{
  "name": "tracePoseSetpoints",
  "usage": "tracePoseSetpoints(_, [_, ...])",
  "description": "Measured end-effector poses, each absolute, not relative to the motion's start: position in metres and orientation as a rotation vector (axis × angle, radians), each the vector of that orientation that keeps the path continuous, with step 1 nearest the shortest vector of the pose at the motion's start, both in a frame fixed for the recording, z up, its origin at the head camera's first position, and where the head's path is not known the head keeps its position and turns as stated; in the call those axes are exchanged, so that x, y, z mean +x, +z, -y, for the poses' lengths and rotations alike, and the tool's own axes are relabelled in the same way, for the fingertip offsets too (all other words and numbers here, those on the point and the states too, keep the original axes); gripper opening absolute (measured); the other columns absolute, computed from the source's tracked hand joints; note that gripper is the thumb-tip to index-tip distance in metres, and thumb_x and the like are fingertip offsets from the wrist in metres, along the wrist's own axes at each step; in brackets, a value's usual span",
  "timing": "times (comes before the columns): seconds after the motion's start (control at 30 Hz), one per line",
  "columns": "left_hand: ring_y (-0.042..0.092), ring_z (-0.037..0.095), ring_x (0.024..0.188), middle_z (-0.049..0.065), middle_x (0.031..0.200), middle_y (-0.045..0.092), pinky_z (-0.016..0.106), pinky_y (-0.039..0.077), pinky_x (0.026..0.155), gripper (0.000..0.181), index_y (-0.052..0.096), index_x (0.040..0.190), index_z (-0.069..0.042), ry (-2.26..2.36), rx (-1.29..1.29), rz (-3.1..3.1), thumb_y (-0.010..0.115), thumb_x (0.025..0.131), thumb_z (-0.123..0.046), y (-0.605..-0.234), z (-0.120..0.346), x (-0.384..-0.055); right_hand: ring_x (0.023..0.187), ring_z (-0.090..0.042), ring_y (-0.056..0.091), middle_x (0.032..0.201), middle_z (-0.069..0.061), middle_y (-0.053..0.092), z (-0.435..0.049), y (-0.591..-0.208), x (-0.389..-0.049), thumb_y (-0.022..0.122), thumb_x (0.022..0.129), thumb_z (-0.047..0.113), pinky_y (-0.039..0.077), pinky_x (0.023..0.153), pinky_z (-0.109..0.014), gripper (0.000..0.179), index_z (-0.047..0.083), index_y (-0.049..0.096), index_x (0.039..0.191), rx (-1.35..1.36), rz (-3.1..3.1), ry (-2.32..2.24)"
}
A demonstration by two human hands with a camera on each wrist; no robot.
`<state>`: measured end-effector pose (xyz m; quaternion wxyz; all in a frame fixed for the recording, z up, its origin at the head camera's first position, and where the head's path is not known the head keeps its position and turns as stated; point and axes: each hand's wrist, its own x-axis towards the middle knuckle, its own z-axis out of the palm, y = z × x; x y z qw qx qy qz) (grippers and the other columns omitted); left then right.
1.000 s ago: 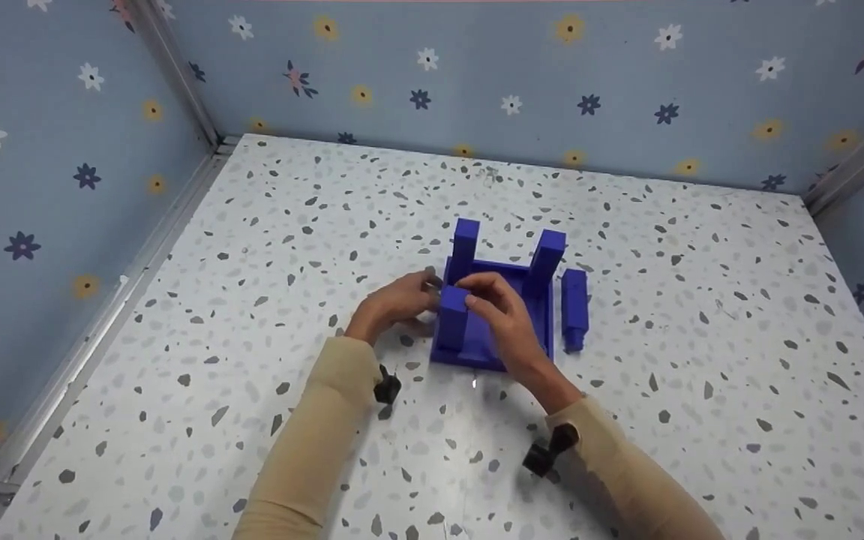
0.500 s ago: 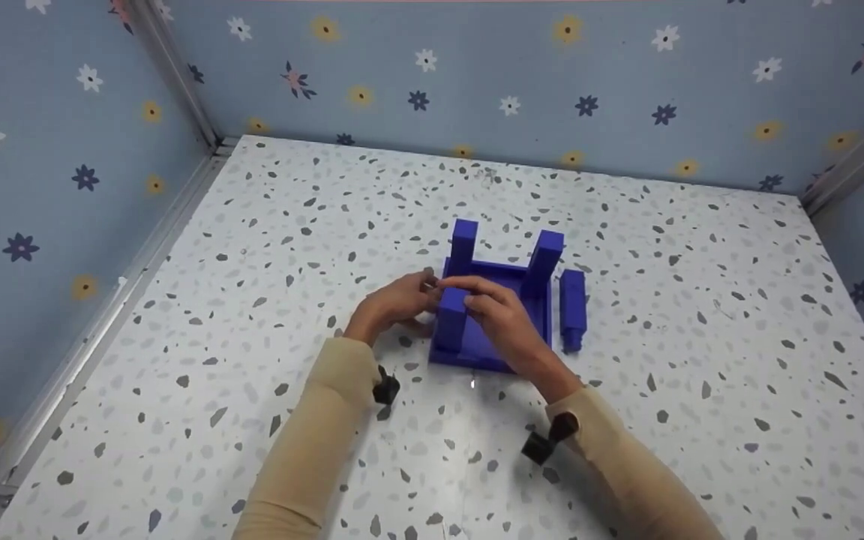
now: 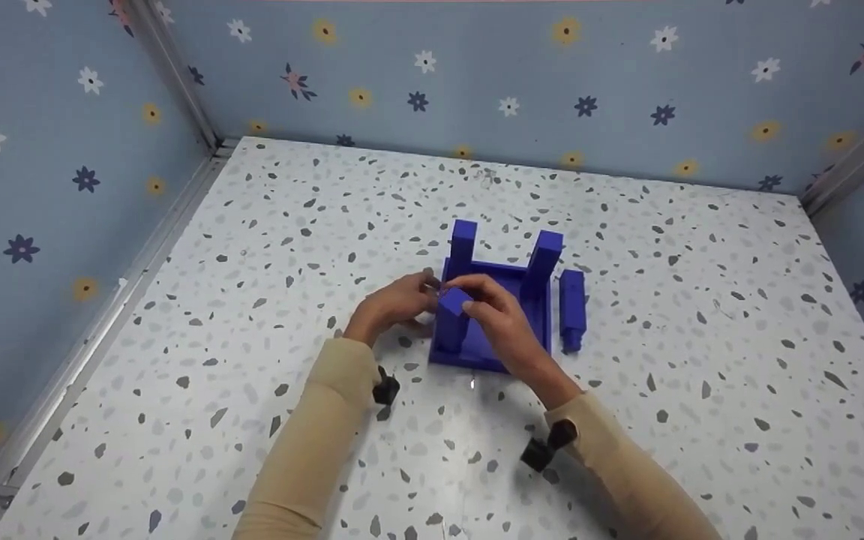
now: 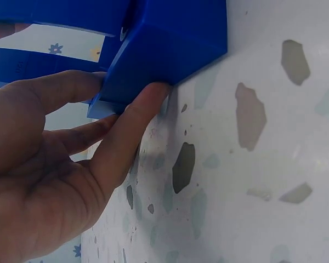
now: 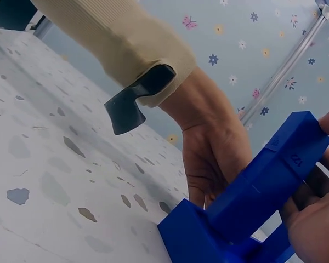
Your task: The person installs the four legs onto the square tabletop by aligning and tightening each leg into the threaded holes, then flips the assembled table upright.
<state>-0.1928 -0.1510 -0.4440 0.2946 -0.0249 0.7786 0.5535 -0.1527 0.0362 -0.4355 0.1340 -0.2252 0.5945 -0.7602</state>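
Note:
A blue square tray-like base (image 3: 486,346) with a raised rim lies on the speckled tabletop. Square blue legs rise from its corners. At the near left corner, my right hand (image 3: 505,324) pinches the upper part of one leg (image 3: 452,331) between thumb and fingers. Raised digits show on that leg (image 5: 268,178) in the right wrist view, and its foot meets the base's corner. My left hand (image 3: 400,300) holds the base's left side; in the left wrist view its thumb (image 4: 145,104) lies against the outer wall, with other fingers at the edge.
Two more legs stand at the far corners, a left one (image 3: 463,244) and a right one (image 3: 547,255). A loose blue leg (image 3: 573,304) with a narrower peg end lies right of the base. Flower-patterned panels (image 3: 507,67) border the tabletop (image 3: 702,300).
The near left leg has turned about its length, so its top now sits at an angle. My right fingers reached out over it, then curled back round it. The left hand stays put.

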Motion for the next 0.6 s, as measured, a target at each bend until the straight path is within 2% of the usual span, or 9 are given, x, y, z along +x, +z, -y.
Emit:
tracePoseSetpoints(0.27, [0.057, 0.027, 0.119, 0.013, 0.135, 0.052, 0.034, 0.058, 0.083, 0.062, 0.034, 0.145, -0.007, 1.438, -0.084, -2.084, 0.06, 0.09, -0.016, -0.446, 0.15, -0.194, 0.1, -0.017, 0.054, 0.112, -0.006, 0.058, -0.037, -0.436, -0.145, 0.055, 0.091, 0.011, 0.044, 0.084, -0.031, 0.03, -0.001, 0.054, 0.119, -0.627, -1.881, -2.176])
tracePoseSetpoints(0.6, [0.057, 0.026, 0.117, 0.012, 0.133, 0.053, 0.034, 0.057, 0.084, 0.059, 0.039, 0.142, -0.009, 1.408, -0.086, -2.118, 0.062, 0.088, -0.02, -0.446, 0.151, -0.194, 0.101, -0.017, 0.056, 0.11, -0.007, 0.056, -0.035, -0.437, -0.141, 0.06, 0.09, 0.01, 0.049, 0.087, -0.025, 0.03, -0.003, 0.052, 0.116, -0.624, -1.904, -2.231])
